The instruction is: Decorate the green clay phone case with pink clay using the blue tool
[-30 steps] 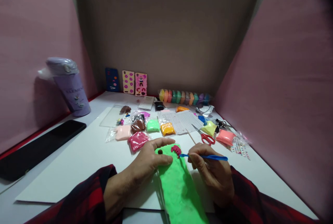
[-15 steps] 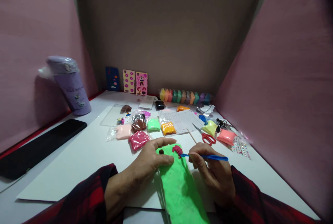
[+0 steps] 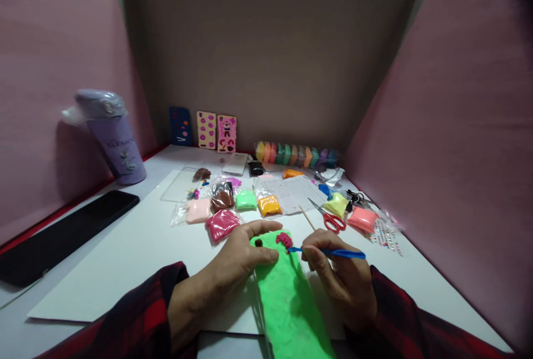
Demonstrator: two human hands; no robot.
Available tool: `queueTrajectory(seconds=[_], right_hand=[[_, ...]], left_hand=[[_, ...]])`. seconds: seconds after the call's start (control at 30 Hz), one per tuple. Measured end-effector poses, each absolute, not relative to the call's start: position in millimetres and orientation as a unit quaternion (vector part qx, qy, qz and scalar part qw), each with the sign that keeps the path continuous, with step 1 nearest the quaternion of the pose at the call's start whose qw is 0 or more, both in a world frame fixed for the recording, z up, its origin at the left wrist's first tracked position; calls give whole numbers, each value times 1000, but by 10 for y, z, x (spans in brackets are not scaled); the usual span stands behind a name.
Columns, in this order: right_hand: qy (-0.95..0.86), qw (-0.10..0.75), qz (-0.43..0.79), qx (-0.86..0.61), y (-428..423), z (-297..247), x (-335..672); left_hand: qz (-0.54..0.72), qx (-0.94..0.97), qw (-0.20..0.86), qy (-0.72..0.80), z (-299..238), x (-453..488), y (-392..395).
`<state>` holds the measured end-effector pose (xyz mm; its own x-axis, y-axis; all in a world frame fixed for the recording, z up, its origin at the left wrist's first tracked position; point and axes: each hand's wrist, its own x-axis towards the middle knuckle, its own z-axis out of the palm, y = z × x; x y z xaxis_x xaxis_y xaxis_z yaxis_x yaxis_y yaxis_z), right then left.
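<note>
A phone case covered in bright green clay (image 3: 287, 303) lies before me, its near end running out of view. My left hand (image 3: 235, 256) grips its upper left side, thumb on the green face and forefinger across the top edge. Near the thumb is a small dark brown spot (image 3: 259, 243). A crimson clay shape (image 3: 284, 240) sits by the top right corner. My right hand (image 3: 339, 275) pinches a blue modelling tool (image 3: 343, 253), whose tip reaches the lower edge of the crimson shape; whether it presses in I cannot tell.
Beyond the case lie clay packets, among them a crimson one (image 3: 223, 225) and an orange one (image 3: 270, 205). Red-handled scissors (image 3: 334, 222) and a thin stick (image 3: 307, 218) are near my right hand. At left are a black phone (image 3: 70, 237) and a purple tumbler (image 3: 116, 142).
</note>
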<state>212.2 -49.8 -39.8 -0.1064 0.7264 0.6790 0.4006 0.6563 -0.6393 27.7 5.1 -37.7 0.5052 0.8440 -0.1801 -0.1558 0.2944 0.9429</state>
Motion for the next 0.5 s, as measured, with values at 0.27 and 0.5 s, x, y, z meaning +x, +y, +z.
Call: queueTrajectory(seconds=[0.27, 0.5], right_hand=[[-718, 556, 147, -391, -498, -395, 2120], [-712, 559, 148, -399, -493, -411, 2115]], left_hand=[[344, 468, 729, 362, -405, 273, 62], [345, 484, 719, 361, -389, 275, 57]])
